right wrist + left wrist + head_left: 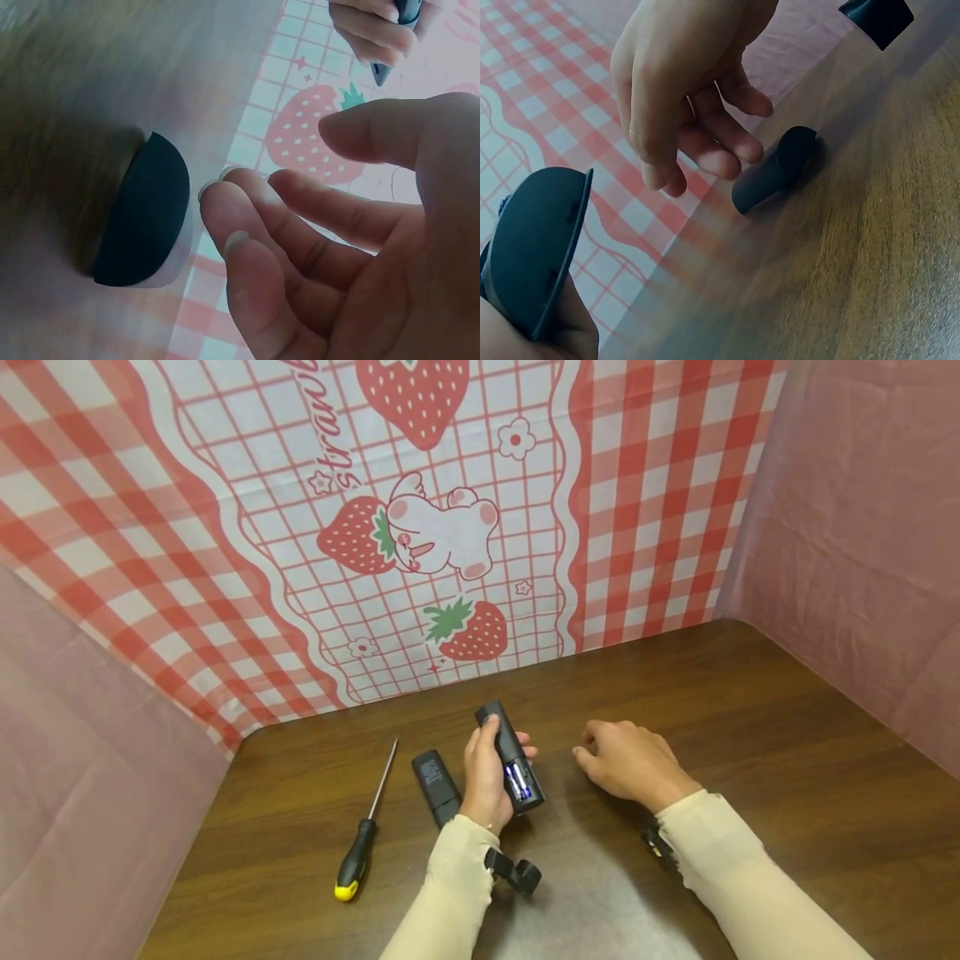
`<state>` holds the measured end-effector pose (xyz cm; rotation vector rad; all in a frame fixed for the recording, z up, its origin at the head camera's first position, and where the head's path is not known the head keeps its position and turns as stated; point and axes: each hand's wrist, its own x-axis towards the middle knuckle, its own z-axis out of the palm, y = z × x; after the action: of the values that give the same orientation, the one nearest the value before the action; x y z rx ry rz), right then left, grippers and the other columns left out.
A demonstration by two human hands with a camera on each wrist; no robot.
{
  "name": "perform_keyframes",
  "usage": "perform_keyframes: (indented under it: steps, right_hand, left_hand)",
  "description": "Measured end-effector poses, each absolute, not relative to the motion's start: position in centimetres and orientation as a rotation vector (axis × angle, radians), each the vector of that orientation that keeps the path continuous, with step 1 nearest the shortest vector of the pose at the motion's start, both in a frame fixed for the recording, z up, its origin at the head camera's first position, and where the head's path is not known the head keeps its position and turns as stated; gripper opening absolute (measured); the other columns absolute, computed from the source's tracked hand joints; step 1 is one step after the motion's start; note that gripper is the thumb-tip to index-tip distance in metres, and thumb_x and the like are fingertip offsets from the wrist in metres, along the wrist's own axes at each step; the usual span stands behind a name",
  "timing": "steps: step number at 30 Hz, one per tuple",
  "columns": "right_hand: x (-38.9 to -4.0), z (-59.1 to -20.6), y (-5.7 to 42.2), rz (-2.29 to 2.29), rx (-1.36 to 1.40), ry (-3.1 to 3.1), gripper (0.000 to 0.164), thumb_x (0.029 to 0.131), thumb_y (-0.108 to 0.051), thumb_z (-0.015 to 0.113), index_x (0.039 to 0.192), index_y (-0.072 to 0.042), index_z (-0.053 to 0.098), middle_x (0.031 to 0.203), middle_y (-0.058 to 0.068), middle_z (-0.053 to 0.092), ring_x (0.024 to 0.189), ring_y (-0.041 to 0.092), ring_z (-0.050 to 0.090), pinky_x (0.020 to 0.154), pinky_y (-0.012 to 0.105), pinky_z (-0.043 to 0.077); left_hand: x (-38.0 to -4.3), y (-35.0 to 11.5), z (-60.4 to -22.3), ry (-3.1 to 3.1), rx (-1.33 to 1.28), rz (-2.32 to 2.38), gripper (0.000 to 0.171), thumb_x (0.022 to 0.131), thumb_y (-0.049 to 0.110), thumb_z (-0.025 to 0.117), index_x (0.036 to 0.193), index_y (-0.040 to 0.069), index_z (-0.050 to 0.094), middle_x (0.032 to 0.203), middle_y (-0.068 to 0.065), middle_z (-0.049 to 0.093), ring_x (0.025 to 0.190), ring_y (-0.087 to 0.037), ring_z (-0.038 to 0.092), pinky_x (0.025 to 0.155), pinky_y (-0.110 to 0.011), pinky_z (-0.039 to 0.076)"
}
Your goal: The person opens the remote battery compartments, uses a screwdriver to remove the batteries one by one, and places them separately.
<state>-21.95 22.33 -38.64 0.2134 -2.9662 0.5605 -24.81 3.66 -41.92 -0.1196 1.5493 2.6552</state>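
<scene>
My left hand (pixel 486 772) grips a black remote control (pixel 501 735) over the table. Its battery compartment (pixel 519 782) is uncovered, with shiny batteries inside. The remote's rounded end (pixel 536 247) shows close up in the left wrist view. My right hand (pixel 633 762) hovers over the table to the right, fingers loosely bent and holding nothing. Below its fingertips a curved black battery cover (pixel 146 217) lies on the wood, also seen in the left wrist view as a dark cover (pixel 774 171). In the head view the right hand hides it.
A second black remote (pixel 435 781) lies left of my left hand, partly behind it. Farther left is a screwdriver (pixel 360 852) with a black and yellow handle, its tip pointing away. A strawberry-patterned cloth (pixel 450 527) hangs behind the wooden table (pixel 750 735), with pink cloth at both sides.
</scene>
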Motion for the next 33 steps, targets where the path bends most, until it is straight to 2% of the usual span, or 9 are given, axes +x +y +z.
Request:
perform_keyframes:
  steps: [6,10,20,25,29,33]
  right_hand:
    - [-21.9,-38.7,22.0,0.571,0.21,-2.97,0.033,0.095,-0.035,0.062,0.112,-0.008,0.071,0.103,0.011,0.072,0.093,0.034,0.068,0.075,0.056,0.052]
    - [-21.8,-38.8,21.8,0.58,0.2,-2.978,0.034,0.095,-0.036,0.063,0.113,-0.008,0.07,0.104,0.011,0.072,0.093,0.032,0.068,0.075,0.055,0.052]
    - [-21.5,-38.7,21.1,0.608,0.235,-2.945,0.033,0.096,-0.036,0.062,0.111,-0.008,0.072,0.101,0.008,0.073,0.087,0.027,0.068,0.071,0.052,0.053]
    - [-21.5,-38.8,20.9,0.617,0.271,-2.915,0.035,0.099,-0.037,0.06,0.11,-0.007,0.072,0.098,0.008,0.073,0.084,0.027,0.069,0.069,0.052,0.053]
    - [-21.5,-38.9,20.7,0.609,0.297,-2.895,0.037,0.102,-0.041,0.055,0.1,-0.008,0.071,0.084,0.005,0.07,0.071,0.023,0.065,0.062,0.048,0.051]
    - [-21.5,-39.1,20.6,0.623,0.32,-2.891,0.042,0.103,-0.045,0.051,0.092,-0.01,0.069,0.071,0.001,0.061,0.06,0.018,0.055,0.055,0.041,0.045]
  left_hand:
    - [-24.7,3.8,-42.0,1.557,-0.132,2.636,0.039,0.104,0.035,0.047,0.126,0.002,0.05,0.089,-0.011,0.068,0.066,-0.018,0.068,0.058,-0.029,0.049]
    - [-24.6,3.9,-42.1,1.568,-0.118,2.624,0.038,0.105,0.035,0.047,0.123,0.003,0.051,0.089,-0.011,0.068,0.068,-0.018,0.069,0.059,-0.029,0.048]
    - [-24.5,4.4,-42.2,1.585,-0.095,2.617,0.036,0.104,0.036,0.048,0.12,0.004,0.054,0.089,-0.012,0.069,0.072,-0.02,0.069,0.066,-0.031,0.05]
    - [-24.4,4.6,-42.5,1.592,-0.061,2.608,0.04,0.104,0.035,0.048,0.124,0.001,0.052,0.087,-0.01,0.069,0.072,-0.019,0.069,0.065,-0.03,0.049]
    - [-24.3,4.8,-42.6,1.576,-0.079,2.613,0.041,0.103,0.034,0.048,0.125,-0.001,0.051,0.086,-0.01,0.068,0.07,-0.019,0.069,0.062,-0.029,0.048]
    - [-24.2,5.0,-42.7,1.56,-0.079,2.618,0.037,0.104,0.032,0.048,0.122,0.0,0.051,0.083,-0.01,0.068,0.067,-0.018,0.068,0.066,-0.031,0.051]
